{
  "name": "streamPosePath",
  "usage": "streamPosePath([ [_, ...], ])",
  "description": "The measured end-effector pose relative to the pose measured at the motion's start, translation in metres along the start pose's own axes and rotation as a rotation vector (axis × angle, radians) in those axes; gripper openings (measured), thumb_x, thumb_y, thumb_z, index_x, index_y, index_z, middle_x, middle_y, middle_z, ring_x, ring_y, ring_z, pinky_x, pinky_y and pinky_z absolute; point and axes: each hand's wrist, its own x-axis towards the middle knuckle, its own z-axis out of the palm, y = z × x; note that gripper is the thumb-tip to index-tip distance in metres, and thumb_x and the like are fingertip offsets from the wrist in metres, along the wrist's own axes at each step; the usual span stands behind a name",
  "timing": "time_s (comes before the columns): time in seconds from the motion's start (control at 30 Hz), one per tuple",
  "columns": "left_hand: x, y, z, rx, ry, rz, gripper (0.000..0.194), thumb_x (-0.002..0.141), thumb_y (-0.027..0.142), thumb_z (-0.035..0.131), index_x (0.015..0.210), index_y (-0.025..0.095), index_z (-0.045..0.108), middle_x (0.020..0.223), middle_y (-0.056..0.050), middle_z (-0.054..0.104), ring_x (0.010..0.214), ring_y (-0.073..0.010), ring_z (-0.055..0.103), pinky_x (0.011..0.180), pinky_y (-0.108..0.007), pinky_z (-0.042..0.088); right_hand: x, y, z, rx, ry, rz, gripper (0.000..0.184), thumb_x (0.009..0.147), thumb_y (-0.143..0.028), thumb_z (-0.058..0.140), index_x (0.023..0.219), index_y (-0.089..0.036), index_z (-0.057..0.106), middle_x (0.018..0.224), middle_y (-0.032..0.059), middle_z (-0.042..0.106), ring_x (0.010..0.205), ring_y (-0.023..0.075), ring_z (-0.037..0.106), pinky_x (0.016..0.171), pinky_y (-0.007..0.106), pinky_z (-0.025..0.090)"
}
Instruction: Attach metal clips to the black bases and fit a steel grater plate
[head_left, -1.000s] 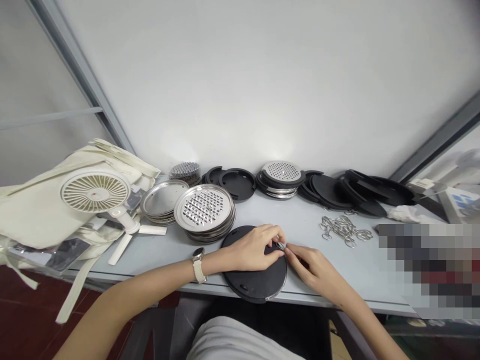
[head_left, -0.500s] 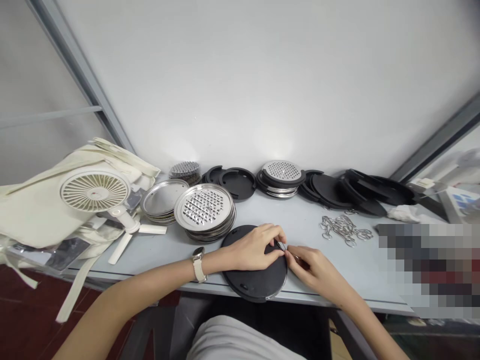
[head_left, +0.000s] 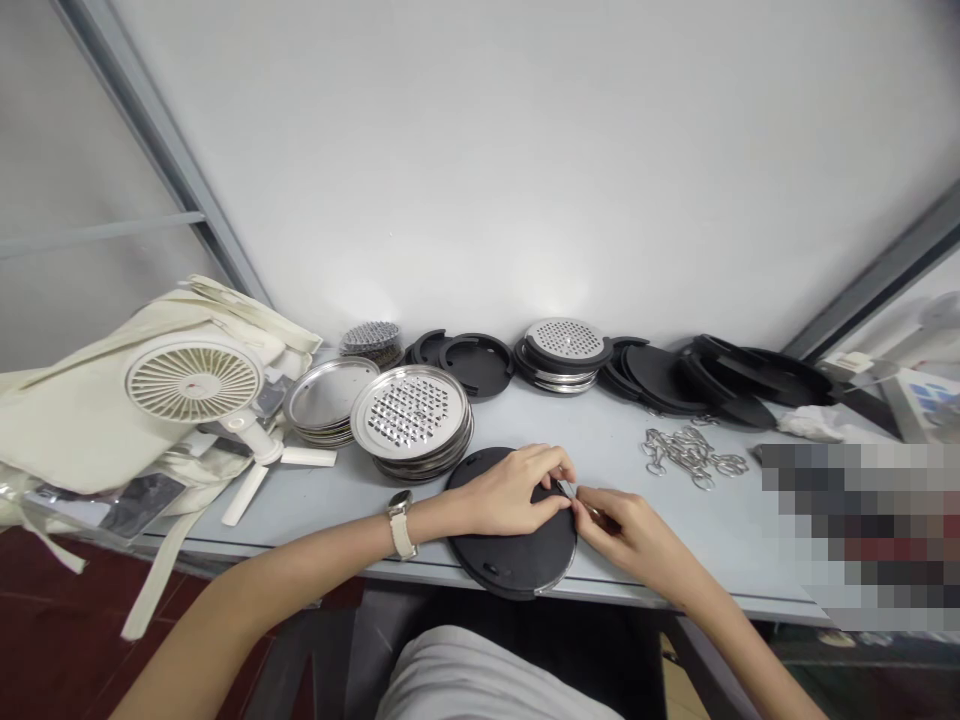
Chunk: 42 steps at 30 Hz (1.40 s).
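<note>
A round black disc (head_left: 517,555) lies flat at the front edge of the grey table (head_left: 607,440), partly over the edge. My left hand (head_left: 514,490), with a watch on the wrist, rests on the disc and pinches at its right rim. My right hand (head_left: 626,530) meets it there, and a small metal clip (head_left: 568,489) is held between the fingertips of both hands. The clip is mostly hidden by fingers.
Stacks of perforated metal discs (head_left: 411,420) and plain metal plates (head_left: 326,395) stand left of centre. Black discs (head_left: 675,380) line the wall. A pile of metal clips (head_left: 690,455) lies to the right. A white fan (head_left: 193,380) and cloth bags sit at the left.
Both hands stay pinched together at the disc's right rim. The view has shifted slightly; nothing else has visibly moved.
</note>
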Motion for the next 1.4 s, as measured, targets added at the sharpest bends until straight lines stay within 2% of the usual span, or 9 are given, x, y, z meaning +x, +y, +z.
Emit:
streamPosePath([
  [0.23,0.000,0.003,-0.001,0.056,-0.025,0.002,0.020,0.081,0.011,0.055,0.099,0.019,0.050,0.097,-0.004,0.057,0.089,-0.0164,0.055,0.086,-0.030,0.045,0.000,-0.001,0.000,0.009,0.034,-0.026,0.029,0.089,-0.025,0.040,0.061,-0.020,0.040,0.053,-0.0056,0.038,0.049,0.0099,0.035,0.048,0.023,0.028],
  [0.4,-0.002,0.005,-0.003,0.225,-0.064,0.127,0.016,0.085,0.012,0.049,0.101,0.017,0.049,0.101,-0.008,0.056,0.100,-0.0196,0.052,0.094,-0.032,0.041,0.000,0.001,0.001,0.009,0.036,-0.013,0.028,0.091,-0.026,0.039,0.065,-0.019,0.044,0.055,-0.0056,0.040,0.049,0.0100,0.037,0.050,0.023,0.029],
  [0.5,-0.002,0.005,-0.002,0.296,-0.061,0.144,0.015,0.087,0.014,0.048,0.102,0.016,0.048,0.102,-0.008,0.055,0.100,-0.0198,0.052,0.094,-0.031,0.040,-0.001,0.001,0.002,0.009,0.039,-0.010,0.028,0.091,-0.025,0.038,0.064,-0.020,0.043,0.055,-0.0058,0.040,0.050,0.0100,0.038,0.050,0.022,0.029],
  [0.6,-0.002,0.006,0.000,0.357,-0.007,0.086,0.015,0.086,0.020,0.050,0.100,0.017,0.048,0.100,-0.007,0.055,0.097,-0.0210,0.052,0.090,-0.032,0.042,-0.001,0.001,0.001,-0.012,0.046,-0.014,0.030,0.091,-0.025,0.038,0.062,-0.020,0.037,0.054,-0.0063,0.038,0.050,0.0101,0.038,0.051,0.022,0.029],
  [0.73,-0.001,0.009,-0.001,0.438,0.034,0.010,0.027,0.078,0.031,0.058,0.099,0.018,0.047,0.100,-0.009,0.053,0.094,-0.0239,0.053,0.081,-0.034,0.045,0.000,0.000,0.001,-0.033,0.040,-0.009,0.030,0.092,-0.025,0.037,0.061,-0.021,0.035,0.054,-0.0060,0.038,0.051,0.0104,0.038,0.050,0.022,0.029],
  [1.1,-0.003,0.010,-0.002,0.549,-0.096,-0.053,0.018,0.083,0.033,0.050,0.093,0.019,0.044,0.083,-0.004,0.064,0.074,-0.0221,0.064,0.063,-0.030,0.045,0.001,0.006,0.004,-0.038,0.016,-0.020,0.033,0.096,-0.032,0.032,0.065,-0.021,0.036,0.058,-0.0030,0.047,0.054,0.0131,0.044,0.053,0.024,0.034],
  [1.4,-0.003,0.012,-0.004,0.586,-0.104,-0.028,0.017,0.085,0.033,0.048,0.094,0.019,0.044,0.081,-0.004,0.067,0.071,-0.0219,0.065,0.058,-0.029,0.043,-0.001,0.003,0.002,-0.028,0.024,-0.030,0.032,0.097,-0.032,0.032,0.068,-0.021,0.039,0.060,-0.0019,0.050,0.056,0.0142,0.048,0.055,0.025,0.035],
])
